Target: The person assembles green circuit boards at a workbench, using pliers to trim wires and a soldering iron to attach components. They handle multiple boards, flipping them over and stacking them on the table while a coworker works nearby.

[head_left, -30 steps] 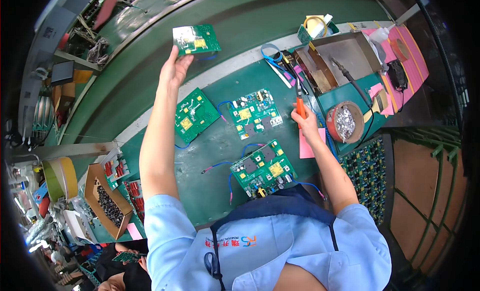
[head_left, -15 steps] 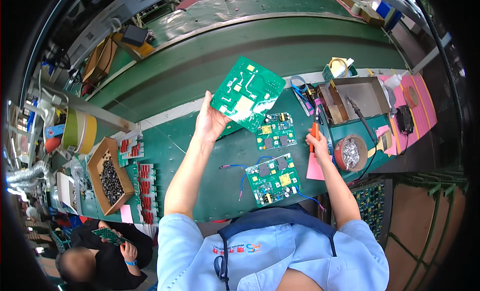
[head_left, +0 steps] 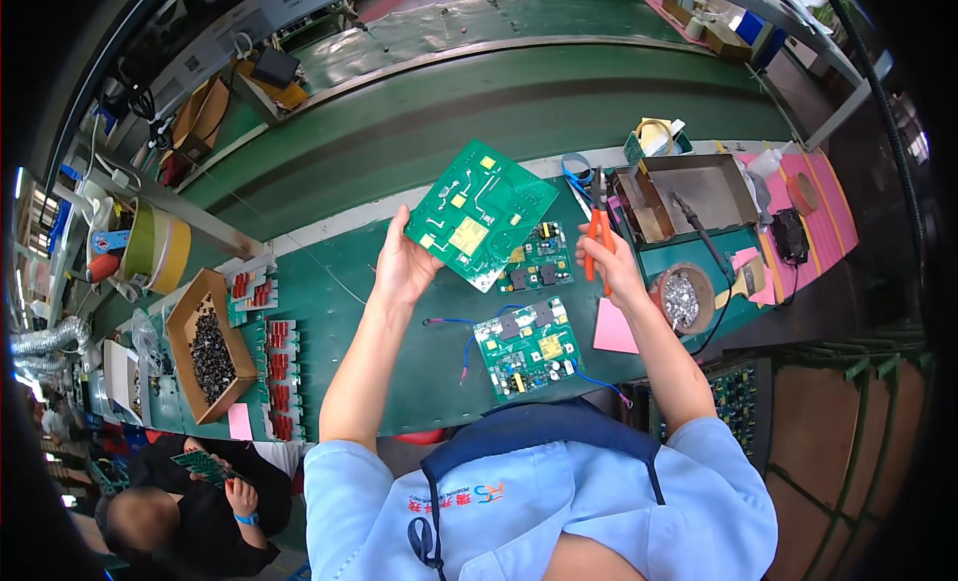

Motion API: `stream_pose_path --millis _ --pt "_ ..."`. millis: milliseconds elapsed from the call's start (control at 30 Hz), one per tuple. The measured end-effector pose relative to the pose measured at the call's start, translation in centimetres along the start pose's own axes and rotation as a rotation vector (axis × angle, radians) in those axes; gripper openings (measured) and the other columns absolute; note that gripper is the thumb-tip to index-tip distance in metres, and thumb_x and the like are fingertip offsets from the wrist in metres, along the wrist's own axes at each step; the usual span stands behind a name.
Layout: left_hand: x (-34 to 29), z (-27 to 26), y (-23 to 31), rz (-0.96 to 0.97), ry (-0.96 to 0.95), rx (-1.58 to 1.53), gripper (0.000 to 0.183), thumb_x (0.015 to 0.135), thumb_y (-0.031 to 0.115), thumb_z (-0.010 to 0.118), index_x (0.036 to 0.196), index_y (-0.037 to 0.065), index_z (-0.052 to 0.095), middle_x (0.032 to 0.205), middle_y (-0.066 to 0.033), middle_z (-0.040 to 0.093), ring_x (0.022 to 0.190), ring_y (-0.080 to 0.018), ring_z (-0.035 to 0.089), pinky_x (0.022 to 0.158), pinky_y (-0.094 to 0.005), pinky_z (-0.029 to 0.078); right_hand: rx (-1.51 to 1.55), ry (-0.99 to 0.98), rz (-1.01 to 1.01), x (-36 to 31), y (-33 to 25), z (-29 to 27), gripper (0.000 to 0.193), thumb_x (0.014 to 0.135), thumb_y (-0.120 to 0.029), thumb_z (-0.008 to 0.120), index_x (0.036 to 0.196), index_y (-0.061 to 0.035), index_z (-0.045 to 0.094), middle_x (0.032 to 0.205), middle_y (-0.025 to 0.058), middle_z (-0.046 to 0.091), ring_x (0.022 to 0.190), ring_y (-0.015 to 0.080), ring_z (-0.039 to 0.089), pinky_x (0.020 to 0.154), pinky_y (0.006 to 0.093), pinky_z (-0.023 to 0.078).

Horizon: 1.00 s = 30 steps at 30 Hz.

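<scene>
My left hand (head_left: 404,257) grips a green circuit board (head_left: 482,214) by its left corner, raised above the bench with its solder side showing. In my right hand (head_left: 614,267) is a pair of orange-handled cutting pliers (head_left: 597,232), jaws pointing away from me and apart from the board. Two more circuit boards lie on the green mat, component side up. The nearer board (head_left: 529,347) has blue wires with lugs at its sides; the farther board (head_left: 537,262) is partly covered by the raised one.
A soldering iron (head_left: 699,227) rests at a metal tray (head_left: 689,172) on the right, near a round tub of metal scraps (head_left: 683,299). To the left are a cardboard box of small black parts (head_left: 212,356) and red components (head_left: 282,376). A person (head_left: 190,501) sits lower left, holding a board.
The raised board has shifted slightly left and down with my left hand. My right hand has brought the pliers left and upward, closer to the board.
</scene>
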<state>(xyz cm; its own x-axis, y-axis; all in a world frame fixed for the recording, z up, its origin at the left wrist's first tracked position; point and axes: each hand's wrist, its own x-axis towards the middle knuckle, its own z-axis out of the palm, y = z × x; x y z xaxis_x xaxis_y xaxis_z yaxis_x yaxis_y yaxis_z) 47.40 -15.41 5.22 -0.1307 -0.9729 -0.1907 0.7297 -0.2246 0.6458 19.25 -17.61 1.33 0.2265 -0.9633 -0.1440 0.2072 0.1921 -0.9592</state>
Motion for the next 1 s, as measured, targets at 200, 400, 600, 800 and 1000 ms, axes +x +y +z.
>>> stream_pose_path --millis 200,400,600,800,1000 --pt "-0.3 -0.6 -0.4 -0.027 0.056 -0.022 0.045 0.086 0.039 0.033 0.108 0.001 0.043 0.107 -0.0135 0.051 0.097 -0.0249 0.052 0.082 -0.0385 0.043 0.072 -0.142 -0.011 -0.1 -1.8 2.5 0.034 0.08 -0.019 0.052 0.105 0.0017 0.042 0.082 0.0058 0.05 0.074 0.0122 0.051 0.069 0.0278 0.044" --pt "-0.8 -0.3 -0.6 -0.056 0.111 -0.02 0.041 0.085 0.038 0.036 0.107 0.004 0.044 0.104 -0.0106 0.053 0.095 -0.0228 0.053 0.079 -0.0386 0.045 0.256 -0.231 0.064 0.4 -3.3 4.4 0.027 0.082 -0.018 0.049 0.102 -0.001 0.042 0.088 0.0091 0.051 0.083 0.0191 0.053 0.076 0.0367 0.046" --pt "-0.7 -1.1 -0.9 -0.087 0.132 -0.037 0.042 0.084 0.039 0.038 0.109 0.006 0.044 0.105 -0.0093 0.053 0.096 -0.0221 0.052 0.08 -0.0393 0.044 0.227 -0.251 0.074 0.7 -2.7 4.4 0.026 0.081 -0.015 0.048 0.102 -0.0009 0.042 0.09 0.011 0.052 0.082 0.0211 0.055 0.074 0.0384 0.047" --pt "-1.0 -0.3 -1.0 -0.052 0.116 -0.032 0.054 0.084 0.049 0.03 0.114 0.006 0.042 0.111 -0.0106 0.049 0.102 -0.0233 0.048 0.085 -0.0388 0.04 0.216 -0.237 0.105 0.6 -2.4 4.6 0.026 0.08 -0.012 0.048 0.102 0.0005 0.042 0.088 0.0121 0.051 0.079 0.0211 0.055 0.072 0.0378 0.048" --pt "-0.9 0.2 -1.3 -0.06 0.075 -0.051 0.061 0.083 0.054 0.025 0.12 0.007 0.035 0.117 -0.0106 0.044 0.107 -0.0239 0.044 0.088 -0.0388 0.037 0.264 -0.229 0.129 0.8 -1.5 4.4 0.026 0.08 -0.012 0.049 0.102 0.0002 0.043 0.087 0.012 0.052 0.077 0.0209 0.056 0.069 0.0369 0.048"
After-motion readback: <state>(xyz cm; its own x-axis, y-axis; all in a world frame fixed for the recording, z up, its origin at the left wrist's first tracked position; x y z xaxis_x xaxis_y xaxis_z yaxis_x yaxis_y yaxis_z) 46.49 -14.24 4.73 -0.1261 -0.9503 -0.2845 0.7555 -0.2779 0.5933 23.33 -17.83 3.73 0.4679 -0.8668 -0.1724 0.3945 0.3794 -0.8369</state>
